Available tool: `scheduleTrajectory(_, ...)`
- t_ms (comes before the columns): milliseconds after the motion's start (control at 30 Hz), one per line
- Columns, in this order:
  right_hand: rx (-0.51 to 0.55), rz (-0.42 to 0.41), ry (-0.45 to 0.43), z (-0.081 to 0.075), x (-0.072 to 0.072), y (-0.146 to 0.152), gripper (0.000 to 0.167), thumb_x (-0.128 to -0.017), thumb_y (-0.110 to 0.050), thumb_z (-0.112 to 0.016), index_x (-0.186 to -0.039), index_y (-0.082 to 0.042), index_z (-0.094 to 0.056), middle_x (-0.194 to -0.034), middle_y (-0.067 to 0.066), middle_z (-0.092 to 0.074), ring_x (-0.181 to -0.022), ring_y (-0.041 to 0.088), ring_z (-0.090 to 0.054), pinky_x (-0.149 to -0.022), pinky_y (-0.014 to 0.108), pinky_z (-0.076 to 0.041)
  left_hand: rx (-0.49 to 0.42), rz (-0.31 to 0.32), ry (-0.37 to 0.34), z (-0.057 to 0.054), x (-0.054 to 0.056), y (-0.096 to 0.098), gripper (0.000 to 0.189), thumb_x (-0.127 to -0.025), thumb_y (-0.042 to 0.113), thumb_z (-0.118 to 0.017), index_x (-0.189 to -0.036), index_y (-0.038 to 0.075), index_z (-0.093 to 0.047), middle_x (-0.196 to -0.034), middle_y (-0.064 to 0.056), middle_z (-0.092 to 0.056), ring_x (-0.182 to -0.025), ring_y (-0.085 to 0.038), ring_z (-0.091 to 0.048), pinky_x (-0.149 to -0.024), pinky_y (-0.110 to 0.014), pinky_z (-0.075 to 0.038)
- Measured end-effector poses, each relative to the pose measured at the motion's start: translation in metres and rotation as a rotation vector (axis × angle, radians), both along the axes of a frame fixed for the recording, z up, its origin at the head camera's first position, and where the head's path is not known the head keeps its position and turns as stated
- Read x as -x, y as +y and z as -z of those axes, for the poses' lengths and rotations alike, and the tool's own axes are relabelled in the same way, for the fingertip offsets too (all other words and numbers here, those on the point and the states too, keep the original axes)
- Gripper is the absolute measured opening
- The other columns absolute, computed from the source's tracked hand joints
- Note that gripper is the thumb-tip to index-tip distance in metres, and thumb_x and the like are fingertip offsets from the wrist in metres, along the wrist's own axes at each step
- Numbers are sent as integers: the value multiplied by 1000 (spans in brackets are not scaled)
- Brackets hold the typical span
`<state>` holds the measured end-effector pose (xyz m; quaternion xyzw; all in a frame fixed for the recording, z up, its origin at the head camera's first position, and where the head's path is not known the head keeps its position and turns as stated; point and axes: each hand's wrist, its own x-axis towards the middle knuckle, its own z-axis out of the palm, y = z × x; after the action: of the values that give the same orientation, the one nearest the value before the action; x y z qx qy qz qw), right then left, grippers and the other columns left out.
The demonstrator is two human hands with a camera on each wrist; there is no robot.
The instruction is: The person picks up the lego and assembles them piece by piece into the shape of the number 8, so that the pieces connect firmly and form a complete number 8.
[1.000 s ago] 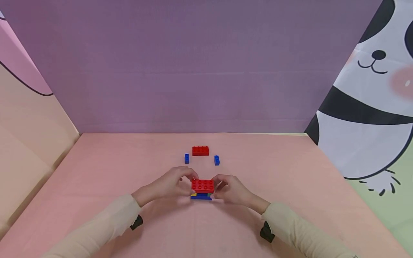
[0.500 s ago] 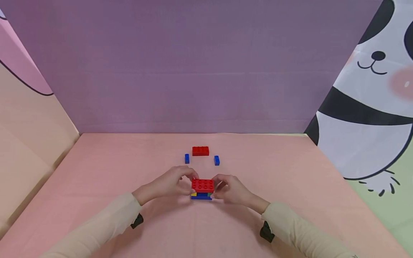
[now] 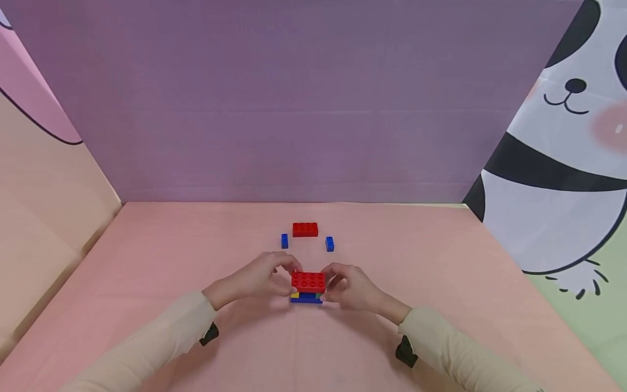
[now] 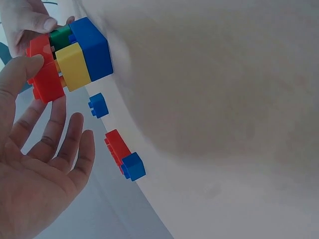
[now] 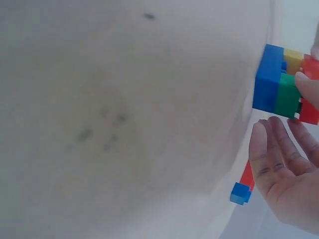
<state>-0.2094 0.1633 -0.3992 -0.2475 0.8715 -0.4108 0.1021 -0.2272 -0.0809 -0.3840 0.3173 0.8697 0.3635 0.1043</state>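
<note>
Between my hands in the head view, a red toy brick with studs (image 3: 308, 282) lies level over a small stack. My left hand (image 3: 266, 277) pinches its left end between thumb and fingers. At the opposite end, my right hand (image 3: 351, 289) pinches it likewise. Beneath are a yellow brick (image 4: 74, 67) and a green brick (image 5: 287, 95), side by side on a wide blue brick (image 4: 94, 50). Some studs show in a narrow gap between the red and yellow bricks in the left wrist view. The far side of the stack is hidden.
Beyond the stack, another red brick (image 3: 305, 230) lies on the pink tabletop (image 3: 416, 245). Two small blue bricks flank it, a left one (image 3: 284, 241) and a right one (image 3: 330, 244). A purple backdrop (image 3: 294, 109) rises behind the table's far edge.
</note>
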Motion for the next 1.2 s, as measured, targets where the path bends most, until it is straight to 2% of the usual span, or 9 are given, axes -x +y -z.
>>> scheduleTrajectory(233,16,-17,61,-7,2,2,41,-78,-20,-71,-113,-7,-55,-112,10,-60,-100,28,-57,-73,29,-51,1,-6,-2,-1,0,0,34,-75,21,-74,-106,25,-59,-101,11,-59,-102,-11,-52,-88,-40,-45)
scheduleTrajectory(400,25,3,79,-9,0,1,40,-78,-22,-72,-113,-9,-56,-112,8,-61,-99,27,-57,-73,28,-51,-1,-6,1,-2,-1,0,34,-75,20,-74,-106,24,-59,-101,10,-59,-101,-11,-52,-88,-40,-46)
scheduleTrajectory(700,46,22,83,-8,-1,0,34,-79,-21,-71,-109,-11,-59,-106,5,-63,-95,25,-57,-70,27,-52,-5,5,7,-1,0,0,35,-75,20,-74,-106,23,-59,-101,11,-59,-101,-11,-52,-87,-38,-46)
scheduleTrajectory(1200,47,33,62,-6,-1,1,31,-80,-19,-69,-109,-13,-59,-107,5,-63,-95,24,-58,-73,30,-51,-14,10,-3,1,1,0,33,-76,20,-74,-106,23,-60,-100,10,-60,-100,-12,-53,-87,-38,-46)
